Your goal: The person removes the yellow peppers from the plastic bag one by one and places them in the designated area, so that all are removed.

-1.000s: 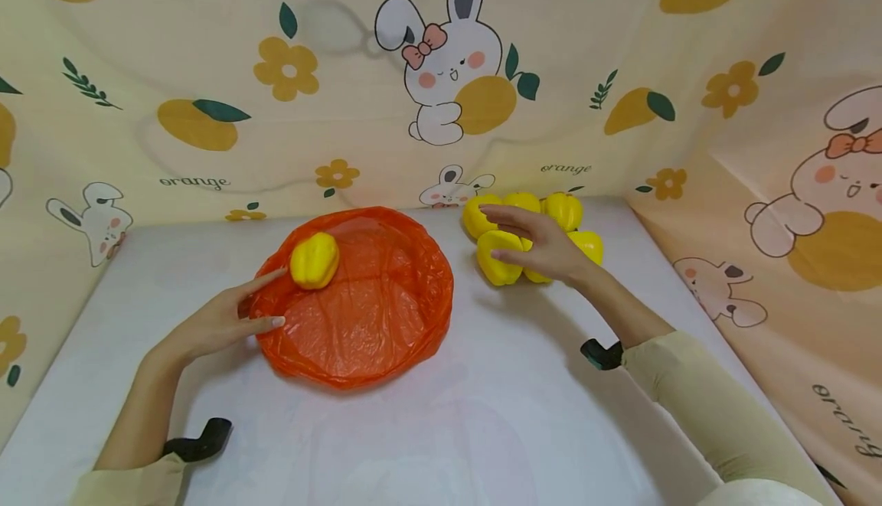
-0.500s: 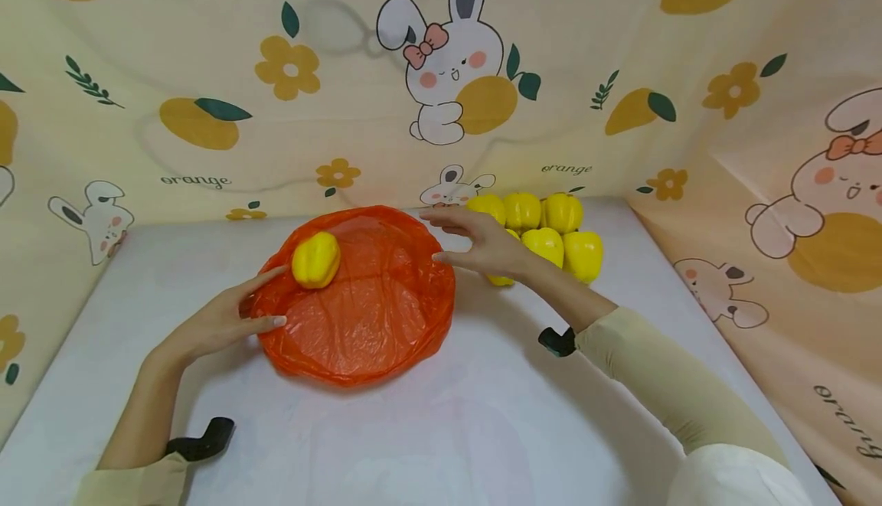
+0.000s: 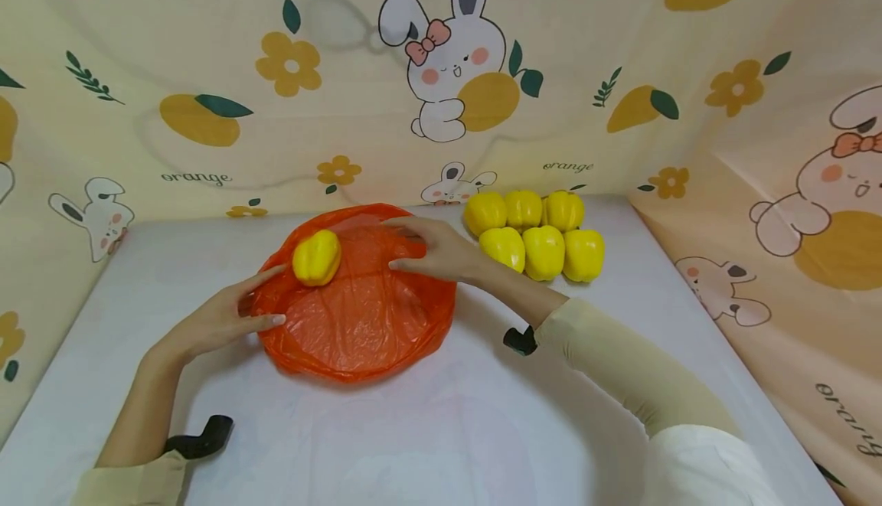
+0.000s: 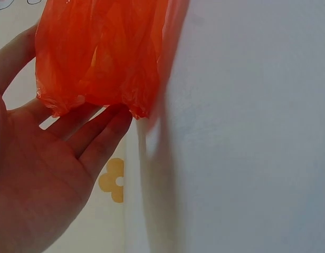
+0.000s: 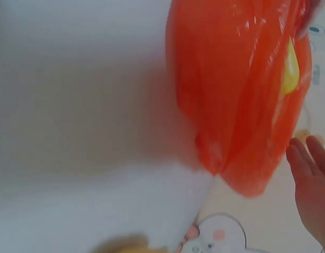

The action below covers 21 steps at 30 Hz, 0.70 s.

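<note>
An orange-red plastic bag (image 3: 358, 337) stands with its round mouth facing up on the white table. Inside it, toward the left, lies a yellow bell pepper (image 3: 317, 258); a bit of yellow also shows at the bag in the right wrist view. My left hand (image 3: 210, 322) rests against the bag's left rim, thumb and fingers spread. In the left wrist view the left hand (image 4: 51, 153) has its fingers against the bag's edge. Over the right part of the bag's mouth hovers my right hand (image 3: 441, 249), fingers extended, holding nothing.
Several yellow bell peppers (image 3: 543, 252) sit in two rows to the right of the bag, near the back of the table (image 3: 413, 445). A printed cloth (image 3: 289, 138) hangs behind the table, and another stretch rises along the right side.
My right hand has moved left, from above the group of bell peppers to over the bag's mouth. The left hand and the bell pepper in the bag have hardly moved.
</note>
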Available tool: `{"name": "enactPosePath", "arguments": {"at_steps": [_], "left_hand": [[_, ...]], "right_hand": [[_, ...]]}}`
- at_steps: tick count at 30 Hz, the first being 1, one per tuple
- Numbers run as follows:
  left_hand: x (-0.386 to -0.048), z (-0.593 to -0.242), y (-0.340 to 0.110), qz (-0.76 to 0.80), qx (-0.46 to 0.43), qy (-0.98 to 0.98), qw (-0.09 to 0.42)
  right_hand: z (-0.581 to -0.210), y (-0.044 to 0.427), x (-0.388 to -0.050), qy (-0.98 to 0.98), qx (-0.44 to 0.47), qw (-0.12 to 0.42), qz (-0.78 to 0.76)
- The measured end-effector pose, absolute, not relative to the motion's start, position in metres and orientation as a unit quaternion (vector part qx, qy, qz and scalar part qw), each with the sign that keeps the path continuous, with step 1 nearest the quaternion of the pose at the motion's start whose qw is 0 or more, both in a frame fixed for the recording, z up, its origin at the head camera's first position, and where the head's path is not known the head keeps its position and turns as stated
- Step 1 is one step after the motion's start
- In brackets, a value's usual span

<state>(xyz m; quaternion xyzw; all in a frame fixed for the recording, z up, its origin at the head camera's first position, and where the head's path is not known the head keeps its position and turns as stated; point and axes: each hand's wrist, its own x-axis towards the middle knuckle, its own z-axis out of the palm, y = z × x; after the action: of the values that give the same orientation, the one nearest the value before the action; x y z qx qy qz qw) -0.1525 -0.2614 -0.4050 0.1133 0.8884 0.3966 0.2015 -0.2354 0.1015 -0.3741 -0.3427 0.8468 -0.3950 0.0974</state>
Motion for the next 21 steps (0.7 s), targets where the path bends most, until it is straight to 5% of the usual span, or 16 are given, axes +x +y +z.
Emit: {"name": "enactPosePath", "arguments": {"at_steps": [21], "left_hand": [[-0.151,-0.409,-0.269,0.407,0.11,0.883,0.206]], "right_hand": [[-0.396,0.033,-0.239,0.86,-0.286,0.129,-0.402]]}}
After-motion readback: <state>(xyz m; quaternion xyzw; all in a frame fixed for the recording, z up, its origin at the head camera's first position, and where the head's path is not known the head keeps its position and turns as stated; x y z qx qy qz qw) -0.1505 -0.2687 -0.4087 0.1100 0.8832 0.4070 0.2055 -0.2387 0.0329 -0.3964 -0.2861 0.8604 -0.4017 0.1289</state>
